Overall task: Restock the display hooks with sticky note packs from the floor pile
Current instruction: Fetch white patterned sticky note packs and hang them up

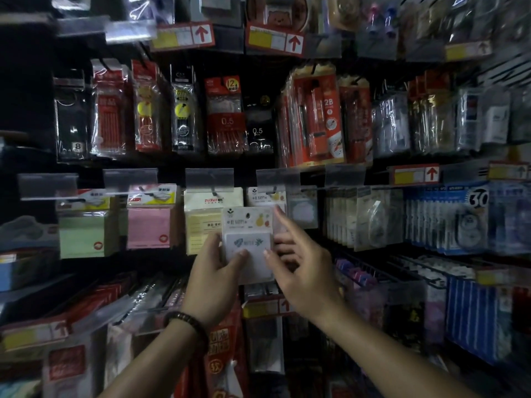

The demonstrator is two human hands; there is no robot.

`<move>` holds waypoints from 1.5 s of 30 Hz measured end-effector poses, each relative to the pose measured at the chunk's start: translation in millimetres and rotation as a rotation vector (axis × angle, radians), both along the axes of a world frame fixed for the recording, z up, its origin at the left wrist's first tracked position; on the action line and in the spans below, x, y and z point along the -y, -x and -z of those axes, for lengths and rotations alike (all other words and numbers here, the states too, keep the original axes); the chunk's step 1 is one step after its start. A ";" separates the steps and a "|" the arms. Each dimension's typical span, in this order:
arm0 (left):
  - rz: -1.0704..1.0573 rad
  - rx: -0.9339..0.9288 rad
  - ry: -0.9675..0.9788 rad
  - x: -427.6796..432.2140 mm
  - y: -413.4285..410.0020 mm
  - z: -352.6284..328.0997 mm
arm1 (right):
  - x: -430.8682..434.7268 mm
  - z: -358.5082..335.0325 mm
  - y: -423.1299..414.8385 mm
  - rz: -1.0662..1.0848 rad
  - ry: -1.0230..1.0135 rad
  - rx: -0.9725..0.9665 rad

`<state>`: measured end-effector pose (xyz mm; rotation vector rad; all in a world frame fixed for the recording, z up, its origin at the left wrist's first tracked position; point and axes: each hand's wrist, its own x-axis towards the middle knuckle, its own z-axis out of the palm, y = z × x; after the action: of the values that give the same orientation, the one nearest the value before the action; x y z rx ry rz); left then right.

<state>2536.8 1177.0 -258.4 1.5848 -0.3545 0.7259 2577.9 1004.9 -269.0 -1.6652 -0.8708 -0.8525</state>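
1. Dim shop shelving filled the view, its rows of hooks crowded with pens, pencils and correction tape. The floor pile was out of sight, so how many packs were left there could not be told.
2. The left hand (214,271) gripped one sticky note pack (248,239) by its lower left corner, with the thumb pressed on the front.
3. The right hand (301,268) sat just to the right of the pack, forefinger stretched upward and thumb at the pack's right edge. Whether its curled fingers pinched the pack could not be told.
4. The pack stood upright above both hands, its header just below the hook (271,192) and not yet threaded on.
5. A matching pack (264,198) already hung on that hook, beyond the right forefinger.
6. To the left of the left hand, the yellow pack (201,222), the pink pack (149,228) and the green pack (83,234) hung on their own hooks, so that stretch looked stocked.
7. By my reading the job was partway through. This pack still had to be lifted and slid onto the hook, and any others would have to come up from the floor.
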 end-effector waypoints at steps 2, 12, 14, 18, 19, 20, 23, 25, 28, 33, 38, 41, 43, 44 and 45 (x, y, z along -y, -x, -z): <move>0.026 -0.001 -0.027 8.7 -1.1 -2.3 | 1.6 7.4 -4.7 -0.008 -0.044 -0.001; -0.171 0.143 -0.358 23.4 -8.5 -7.6 | 16.5 -17.6 -34.9 -0.040 -0.233 -0.114; -0.199 0.180 -0.415 22.1 -10.3 -8.8 | 17.6 -24.3 -40.4 -0.025 -0.261 -0.105; -0.275 0.157 -0.549 16.3 -19.6 -13.4 | 14.7 -33.7 -47.3 0.017 -0.233 -0.045; -0.281 0.145 -0.568 15.6 -20.7 -14.4 | 14.3 -34.9 -51.0 0.032 -0.229 -0.043; -0.287 0.137 -0.584 15.3 -21.1 -15.5 | 13.8 -35.5 -55.5 0.049 -0.231 -0.044; -0.327 0.118 -0.617 15.4 -22.9 -18.5 | 12.2 -36.3 -66.6 0.107 -0.220 -0.054; -0.345 0.087 -0.638 16.9 -22.9 -21.2 | 11.2 -36.9 -71.6 0.126 -0.202 -0.069; -0.350 0.035 -0.673 17.6 -22.1 -21.0 | 10.8 -40.4 -78.5 0.190 -0.141 -0.054; -0.377 0.008 -0.697 8.3 -19.9 -13.6 | 3.2 -54.0 -88.6 0.321 0.020 -0.074; -0.402 0.045 -0.743 1.5 -13.9 -8.8 | -10.5 -59.8 -101.6 0.458 0.165 -0.142; -0.401 0.073 -0.756 -3.7 -7.9 -5.5 | -11.7 -60.5 -98.7 0.514 0.235 -0.193; -0.403 0.090 -0.748 -8.0 -1.5 -2.7 | -8.6 -58.6 -96.7 0.562 0.252 -0.234; -0.408 0.096 -0.745 -10.6 2.1 -0.6 | -6.1 -56.7 -93.5 0.576 0.234 -0.246; -0.416 0.110 -0.746 -13.0 6.7 2.2 | -3.4 -54.0 -88.5 0.576 0.203 -0.246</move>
<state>2530.1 1190.0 -260.6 2.3716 -0.4059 1.0780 2666.5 1008.2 -215.0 -2.1951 -0.3095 -0.9299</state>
